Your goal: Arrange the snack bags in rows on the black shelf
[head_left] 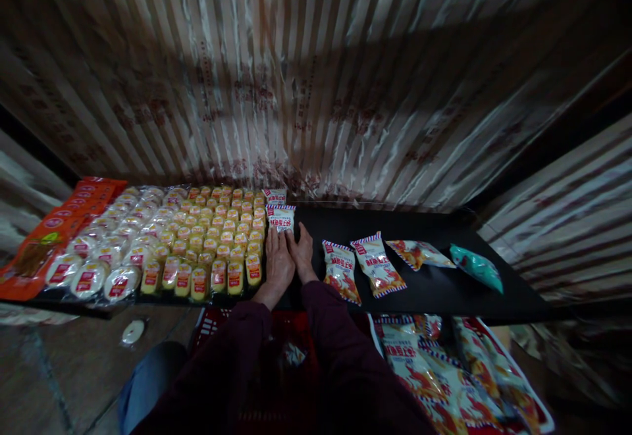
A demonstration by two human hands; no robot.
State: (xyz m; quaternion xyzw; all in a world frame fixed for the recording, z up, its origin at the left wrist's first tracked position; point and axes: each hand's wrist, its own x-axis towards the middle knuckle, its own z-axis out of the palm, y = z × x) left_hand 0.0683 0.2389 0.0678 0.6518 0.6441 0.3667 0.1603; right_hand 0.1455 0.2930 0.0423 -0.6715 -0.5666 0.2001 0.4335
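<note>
"White plastic packet with red lettering: where do we have it?"

"On the black flat shelf, beside rows of yellow, clear-wrapped cakes. Our left hand has fingers together at its near end; our right hand has them slightly spread. Whether we're pinching, we cannot tell."

"Probably we're squaring it up?"

"Likely; next calls for releasing, then taking the nearest white-and-orange packet."
</note>
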